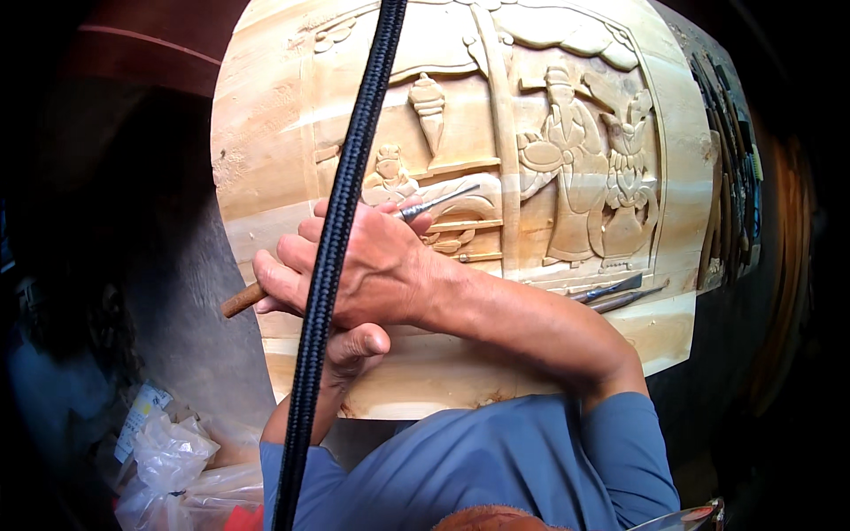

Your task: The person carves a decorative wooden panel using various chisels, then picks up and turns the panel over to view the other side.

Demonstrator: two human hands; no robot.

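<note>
A pale wooden panel [266, 177] carved in relief with robed figures and drapery lies before me. My right hand [372, 265] crosses over from the right, back upward, its fingers closed round the brown wooden handle of a carving chisel [243, 301]. The chisel's narrow metal blade points up and right, over the carving below a small seated figure. Beneath the right hand is my left hand [354, 350], mostly hidden; its thumb sticks out to the right. Fingertips that seem to be the left hand's close on the chisel near the blade.
Two more chisels [606, 288] lie on the panel's lower right. Many slim tools [730, 168] are laid along the right side. A black braided cable [341, 203] hangs across the view, covering part of the hands. A clear plastic bag [173, 460] sits at lower left.
</note>
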